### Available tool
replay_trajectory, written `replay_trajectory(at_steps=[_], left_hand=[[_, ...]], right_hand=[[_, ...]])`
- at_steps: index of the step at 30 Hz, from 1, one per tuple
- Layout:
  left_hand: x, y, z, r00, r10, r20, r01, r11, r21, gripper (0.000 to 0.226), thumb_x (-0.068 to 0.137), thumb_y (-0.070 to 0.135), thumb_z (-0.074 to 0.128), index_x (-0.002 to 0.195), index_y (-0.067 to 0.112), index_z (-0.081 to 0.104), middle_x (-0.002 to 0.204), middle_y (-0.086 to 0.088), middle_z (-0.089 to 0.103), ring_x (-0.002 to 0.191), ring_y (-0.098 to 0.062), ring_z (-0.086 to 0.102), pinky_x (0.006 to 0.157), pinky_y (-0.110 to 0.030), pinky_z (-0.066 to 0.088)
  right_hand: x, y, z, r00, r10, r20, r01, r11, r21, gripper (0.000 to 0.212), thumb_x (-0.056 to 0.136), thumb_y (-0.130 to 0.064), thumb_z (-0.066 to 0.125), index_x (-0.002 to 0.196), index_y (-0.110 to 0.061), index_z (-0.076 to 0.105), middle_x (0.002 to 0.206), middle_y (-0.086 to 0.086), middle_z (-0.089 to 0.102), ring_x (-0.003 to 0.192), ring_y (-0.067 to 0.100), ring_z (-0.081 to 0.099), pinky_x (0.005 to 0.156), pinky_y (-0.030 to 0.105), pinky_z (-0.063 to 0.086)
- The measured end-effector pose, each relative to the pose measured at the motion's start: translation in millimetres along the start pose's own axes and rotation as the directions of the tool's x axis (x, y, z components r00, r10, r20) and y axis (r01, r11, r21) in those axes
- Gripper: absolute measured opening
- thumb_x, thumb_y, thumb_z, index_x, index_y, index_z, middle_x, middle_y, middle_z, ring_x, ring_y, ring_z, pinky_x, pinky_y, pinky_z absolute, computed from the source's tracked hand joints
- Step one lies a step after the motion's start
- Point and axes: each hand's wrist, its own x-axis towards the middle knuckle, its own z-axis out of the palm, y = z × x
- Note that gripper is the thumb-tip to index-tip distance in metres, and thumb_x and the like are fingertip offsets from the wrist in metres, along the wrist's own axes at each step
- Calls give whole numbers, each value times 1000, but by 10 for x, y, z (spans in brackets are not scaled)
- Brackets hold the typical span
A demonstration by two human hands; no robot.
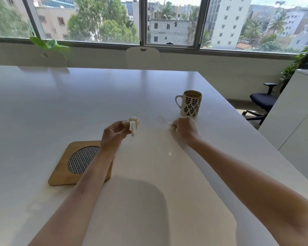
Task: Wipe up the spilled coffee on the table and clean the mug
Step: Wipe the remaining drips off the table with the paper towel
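A white mug [191, 103] with a black leaf pattern stands upright on the white table [60, 103], with brown coffee inside and its handle to the left. My left hand [113, 132] is raised above the table and grips a crumpled, coffee-stained tissue [131, 124]. My right hand [184, 127] is curled into a fist on the table just in front of the mug; a pale scrap of tissue shows at its edge. A faint wet smear [161, 119] lies on the table to the left of that hand.
A square wooden trivet [60, 173] with a woven round centre lies under my left forearm. White chair backs [142, 56] stand along the far side. The table's right edge runs near the mug, with a black office chair [262, 102] and a white cabinet [295, 112] beyond it.
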Motion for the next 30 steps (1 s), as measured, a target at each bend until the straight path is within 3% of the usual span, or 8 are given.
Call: replay_trajectory(at_steps=[6,9,12,19,26,30], left_hand=[[7,12,-9,998,-29,-46,26,998,-60,12,82,14,70,88,24,72,77,17,74,72,7,64,58,-7,45],[11,21,-26,997,-60,-54,55,994,-99,12,83,14,69,87,25,72,81,14,73,82,-2,61,70,-17,44],[24,27,-48,994,-88,-67,79,988,-131,14,83,12,69,85,26,72,81,15,73,91,-10,59,78,-26,39],[22,24,-58,994,-94,-50,88,990,-106,16,81,14,71,79,30,75,78,16,73,88,-7,60,77,-25,41],[-10,35,-76,995,-99,-29,98,993,-60,18,79,19,73,82,36,75,82,17,73,86,-2,63,75,-24,42],[-1,25,-99,995,-97,-11,97,995,-39,19,79,21,73,82,39,75,84,18,74,84,2,64,78,-25,43]], right_hand=[[216,-533,286,984,-137,111,141,990,-22,26,85,-11,50,92,-17,75,90,15,70,87,36,64,68,31,49],[108,-565,336,970,-225,93,227,974,-11,29,84,-10,50,95,-22,75,92,9,73,86,32,65,67,30,50],[-109,-621,354,929,-347,125,346,938,36,37,81,-4,48,101,-24,73,101,5,74,91,27,66,73,31,52],[-785,-618,206,835,-521,178,482,847,223,34,85,-1,51,100,-20,74,111,4,70,107,18,64,92,28,49],[-1328,-237,-115,821,-539,186,456,816,355,40,79,5,51,86,-25,76,106,-8,72,102,-6,60,90,14,48],[-1494,133,-294,853,-501,146,422,827,371,37,75,8,56,79,-22,76,99,-5,74,94,-15,59,86,8,47]])
